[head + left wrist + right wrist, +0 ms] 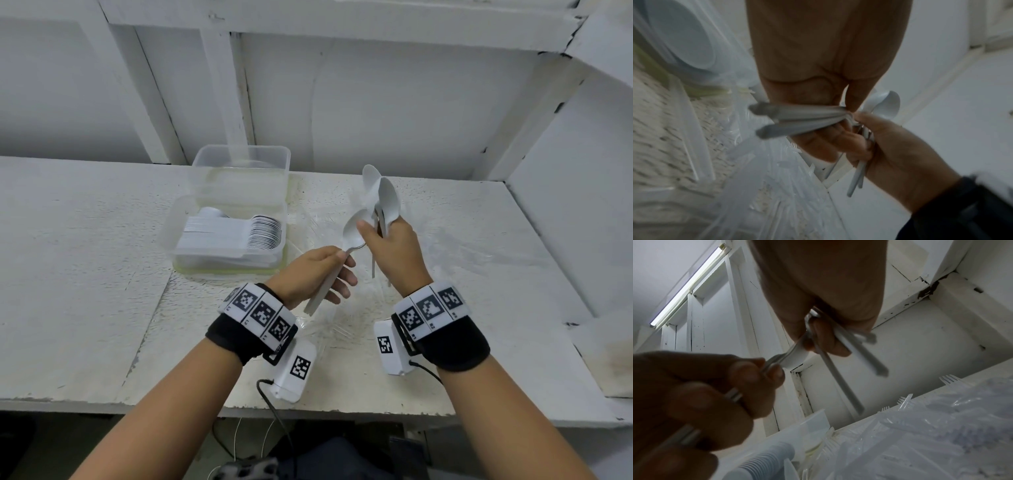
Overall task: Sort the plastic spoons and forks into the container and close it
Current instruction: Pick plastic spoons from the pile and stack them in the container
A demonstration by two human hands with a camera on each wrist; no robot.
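My left hand (342, 270) grips white plastic spoons (352, 233) by their handles; two handle ends (795, 120) show in the left wrist view. My right hand (376, 226) holds a bunch of white spoons (385, 197) upright, bowls up, and its thumb touches the bowl of the left hand's spoon. Both hands hover right of the clear container (178, 236), which holds a neat row of stacked white spoons (239, 233). Its lid (239, 164) stands open behind it. Clear plastic forks (920, 434) lie in a heap on the table under my hands.
The white table (85, 274) ends at a wall behind and a side panel (565, 205) on the right. The fork heap (329, 329) lies between my wrists. A cable (274, 411) hangs off the front edge.
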